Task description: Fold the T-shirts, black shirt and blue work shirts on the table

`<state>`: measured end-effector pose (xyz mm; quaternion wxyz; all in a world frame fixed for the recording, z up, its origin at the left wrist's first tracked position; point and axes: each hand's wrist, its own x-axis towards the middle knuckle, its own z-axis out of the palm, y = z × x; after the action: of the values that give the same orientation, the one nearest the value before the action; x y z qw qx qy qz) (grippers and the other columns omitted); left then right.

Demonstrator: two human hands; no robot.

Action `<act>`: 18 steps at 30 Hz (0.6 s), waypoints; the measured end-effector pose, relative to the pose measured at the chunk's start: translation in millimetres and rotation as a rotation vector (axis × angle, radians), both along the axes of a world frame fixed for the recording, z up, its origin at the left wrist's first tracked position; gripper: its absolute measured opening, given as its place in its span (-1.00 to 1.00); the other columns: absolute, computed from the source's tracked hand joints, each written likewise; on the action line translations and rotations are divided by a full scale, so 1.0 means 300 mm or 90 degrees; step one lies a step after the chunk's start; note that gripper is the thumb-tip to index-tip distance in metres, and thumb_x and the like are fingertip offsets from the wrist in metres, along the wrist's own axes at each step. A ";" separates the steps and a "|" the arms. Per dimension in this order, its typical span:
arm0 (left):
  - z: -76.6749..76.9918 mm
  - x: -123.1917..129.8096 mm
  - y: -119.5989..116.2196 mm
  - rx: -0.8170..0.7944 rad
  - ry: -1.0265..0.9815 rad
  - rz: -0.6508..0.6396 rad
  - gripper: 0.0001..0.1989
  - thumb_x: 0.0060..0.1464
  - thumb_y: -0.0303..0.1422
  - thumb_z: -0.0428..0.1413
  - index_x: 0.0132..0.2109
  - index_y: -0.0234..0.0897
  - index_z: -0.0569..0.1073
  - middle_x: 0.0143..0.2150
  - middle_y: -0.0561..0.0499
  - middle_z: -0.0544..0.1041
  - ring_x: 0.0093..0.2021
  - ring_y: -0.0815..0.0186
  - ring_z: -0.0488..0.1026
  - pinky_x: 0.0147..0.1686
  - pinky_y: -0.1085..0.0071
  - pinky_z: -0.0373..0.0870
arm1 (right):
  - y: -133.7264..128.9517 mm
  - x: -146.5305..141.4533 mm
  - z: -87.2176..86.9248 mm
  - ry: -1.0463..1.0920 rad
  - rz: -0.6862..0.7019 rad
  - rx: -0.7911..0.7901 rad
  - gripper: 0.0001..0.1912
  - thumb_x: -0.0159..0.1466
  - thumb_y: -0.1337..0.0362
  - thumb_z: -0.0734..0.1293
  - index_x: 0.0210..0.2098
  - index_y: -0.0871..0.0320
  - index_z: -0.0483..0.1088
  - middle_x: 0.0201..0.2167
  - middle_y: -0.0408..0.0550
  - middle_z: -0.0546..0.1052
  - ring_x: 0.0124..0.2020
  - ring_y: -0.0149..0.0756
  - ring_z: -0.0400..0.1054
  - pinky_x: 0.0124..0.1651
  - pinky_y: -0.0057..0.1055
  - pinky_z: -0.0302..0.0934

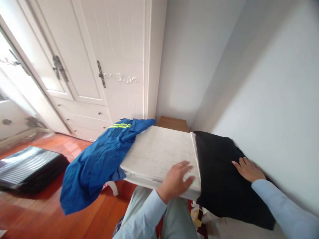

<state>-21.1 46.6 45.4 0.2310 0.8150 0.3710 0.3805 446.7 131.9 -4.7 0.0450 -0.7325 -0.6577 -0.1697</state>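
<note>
My left hand (176,181), with a ring on one finger, is over the front right part of a white tabletop (159,151). Its fingers are apart and hold nothing. On the right, my right hand (250,170) lies with spread fingers on a black cloth (224,179). That cloth spreads from the table's right edge toward the wall and hangs down in front. A blue garment (99,162) with yellow-green stripes drapes over the table's left end, away from both hands. What lies under the black cloth is hidden.
A white wardrobe (119,43) with dark handles stands behind on the left. A ridged suitcase (30,166) lies on the red wood floor (109,215). Grey walls close in at the back and right. A brown wooden box-like piece (173,123) sits behind the table.
</note>
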 end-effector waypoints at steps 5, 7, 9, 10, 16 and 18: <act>0.095 -0.538 0.143 0.028 0.132 0.483 -0.61 0.29 -0.33 0.04 0.19 -0.36 0.44 0.21 -0.26 0.48 0.29 0.04 0.37 0.32 0.10 0.27 | 0.011 -0.316 0.016 0.018 0.179 0.064 -0.31 0.38 -0.04 0.00 0.17 0.34 0.40 0.29 0.29 0.32 0.34 0.11 0.20 0.35 0.10 0.17; 0.118 -0.709 0.161 -0.045 0.266 0.659 -0.48 0.27 -0.26 0.08 0.27 -0.47 0.35 0.29 -0.40 0.38 0.37 -0.13 0.24 0.31 -0.05 0.22 | 0.011 -0.460 -0.010 0.058 0.248 0.055 -0.32 0.39 -0.06 0.01 0.17 0.28 0.42 0.27 0.21 0.35 0.32 0.05 0.24 0.38 0.06 0.16; 0.129 -0.826 0.158 -0.142 0.365 0.728 -0.39 0.24 -0.12 0.11 0.26 -0.51 0.34 0.24 -0.46 0.41 0.31 -0.20 0.29 0.21 -0.04 0.31 | 0.011 -0.567 -0.043 0.117 0.280 0.037 -0.31 0.39 -0.09 0.02 0.16 0.26 0.43 0.25 0.19 0.39 0.29 0.01 0.28 0.38 0.01 0.19; 0.131 -0.864 0.154 -0.175 0.396 0.734 -0.39 0.23 -0.07 0.11 0.22 -0.49 0.39 0.19 -0.45 0.45 0.26 -0.19 0.34 0.16 0.00 0.35 | 0.011 -0.602 -0.058 0.151 0.286 0.030 -0.31 0.39 -0.11 0.01 0.16 0.25 0.43 0.25 0.18 0.39 0.29 -0.01 0.29 0.38 -0.02 0.21; 0.136 -0.909 0.157 -0.172 0.357 0.687 -0.72 0.27 -0.24 0.02 -0.17 -0.25 0.60 -0.12 -0.19 0.63 -0.02 0.01 0.54 -0.09 0.26 0.39 | 0.005 -0.614 -0.082 0.314 0.274 0.019 -0.23 0.33 -0.22 0.05 0.17 0.24 0.42 0.23 0.16 0.41 0.28 -0.01 0.31 0.39 -0.05 0.21; 0.162 -0.889 0.168 -0.166 0.335 0.704 -0.69 0.29 -0.25 -0.02 -0.19 -0.26 0.60 -0.16 -0.18 0.63 -0.09 0.04 0.56 -0.17 0.28 0.37 | -0.001 -0.599 -0.071 0.344 0.282 0.001 -0.22 0.31 -0.26 0.06 0.15 0.22 0.43 0.20 0.14 0.43 0.26 0.00 0.33 0.39 -0.01 0.22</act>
<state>-287.7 96.9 93.8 -0.0014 0.5341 0.8257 0.1819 267.2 131.6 -26.0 0.2540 -0.5904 -0.7649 0.0436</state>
